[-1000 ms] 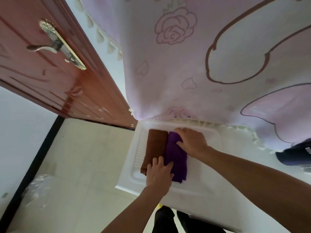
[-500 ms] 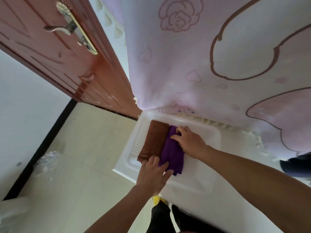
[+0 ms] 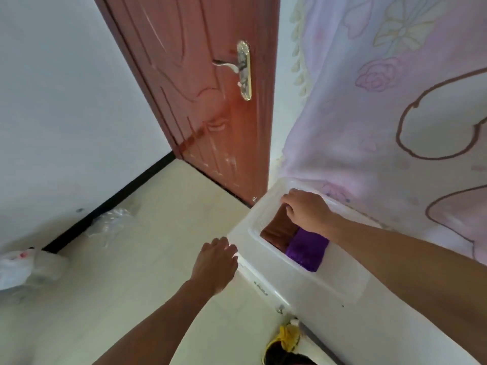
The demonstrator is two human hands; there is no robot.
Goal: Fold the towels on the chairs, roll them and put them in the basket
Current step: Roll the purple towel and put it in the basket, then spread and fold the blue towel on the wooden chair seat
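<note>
A white plastic basket (image 3: 266, 204) stands on a white surface below a pink curtain. Inside it lie two rolled towels side by side: a brown towel (image 3: 278, 230) on the left and a purple towel (image 3: 307, 250) on the right. My right hand (image 3: 307, 212) rests inside the basket on the far end of the brown towel, fingers bent down over it. My left hand (image 3: 214, 262) hovers outside the basket's near left corner, fingers relaxed and holding nothing.
A red-brown door (image 3: 210, 96) with a metal handle (image 3: 238, 67) stands behind the basket. The pink flowered curtain (image 3: 382, 114) hangs at right. Crumpled plastic bags (image 3: 29, 267) lie on the pale tiled floor by the white wall. A yellow object (image 3: 287, 338) sits low.
My left hand has come off the towels and out of the basket to its left corner. My right hand has shifted from the purple towel to the brown one. The view swung left.
</note>
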